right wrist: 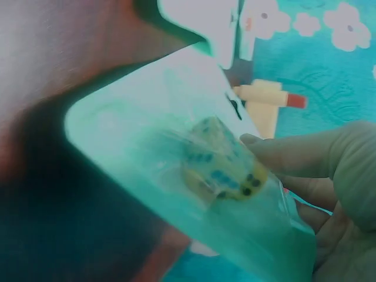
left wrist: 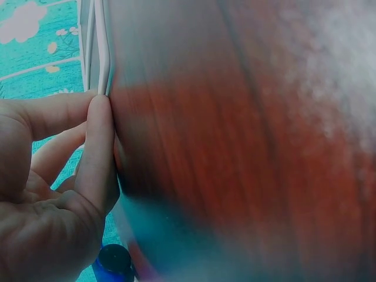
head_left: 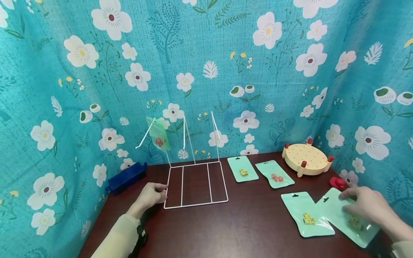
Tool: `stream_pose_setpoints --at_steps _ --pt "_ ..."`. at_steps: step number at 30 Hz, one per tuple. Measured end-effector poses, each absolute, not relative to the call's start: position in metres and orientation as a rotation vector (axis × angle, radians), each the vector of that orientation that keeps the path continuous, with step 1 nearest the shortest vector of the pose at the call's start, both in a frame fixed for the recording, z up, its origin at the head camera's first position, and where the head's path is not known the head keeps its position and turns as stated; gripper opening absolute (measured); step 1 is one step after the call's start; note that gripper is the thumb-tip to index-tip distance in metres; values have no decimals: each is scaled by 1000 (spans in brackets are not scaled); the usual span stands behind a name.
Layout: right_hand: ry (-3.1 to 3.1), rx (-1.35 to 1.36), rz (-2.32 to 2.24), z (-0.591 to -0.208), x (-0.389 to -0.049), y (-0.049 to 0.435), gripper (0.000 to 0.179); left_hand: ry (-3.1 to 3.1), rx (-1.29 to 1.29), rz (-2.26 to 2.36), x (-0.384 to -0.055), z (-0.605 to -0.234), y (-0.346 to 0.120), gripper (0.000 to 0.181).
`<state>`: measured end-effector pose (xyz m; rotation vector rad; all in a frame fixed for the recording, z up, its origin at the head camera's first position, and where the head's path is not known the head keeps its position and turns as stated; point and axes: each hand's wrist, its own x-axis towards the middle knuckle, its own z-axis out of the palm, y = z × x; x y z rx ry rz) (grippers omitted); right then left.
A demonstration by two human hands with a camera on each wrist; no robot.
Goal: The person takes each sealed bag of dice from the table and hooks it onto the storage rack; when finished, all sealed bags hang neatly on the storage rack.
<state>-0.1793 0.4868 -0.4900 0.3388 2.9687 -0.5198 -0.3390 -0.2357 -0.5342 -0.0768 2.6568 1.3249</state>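
Note:
My left hand (head_left: 150,197) pinches the left base wire of a white wire rack (head_left: 196,204) between thumb and finger. From one of the rack's arms hangs a green pouch (head_left: 164,138) with red dice. At the right, my right hand (head_left: 368,206) grips a green pouch (head_left: 333,211) holding yellow dice. In the right wrist view this pouch (right wrist: 129,135) tilts, with the thumb on its face near the dice and the other fingers partly hidden behind. Beside it lies another pouch with yellow dice (head_left: 297,204), its edge overlapped in the head view.
Right of the rack lie a pouch with yellow dice (head_left: 237,165) and one with red dice (head_left: 267,170). Behind them stands a round cream stand (head_left: 304,157) with red-tipped pegs, near a small red object (head_left: 337,182). A blue tray (head_left: 127,178) sits at left; a floral curtain (head_left: 206,53) encloses the table.

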Motion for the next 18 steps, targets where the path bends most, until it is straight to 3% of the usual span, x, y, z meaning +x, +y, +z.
stream_pose_setpoints --at_steps 18 --pt "3193 131 -438 -440 -174 460 29 2652 -63 1329 -339 -535 -238 44"
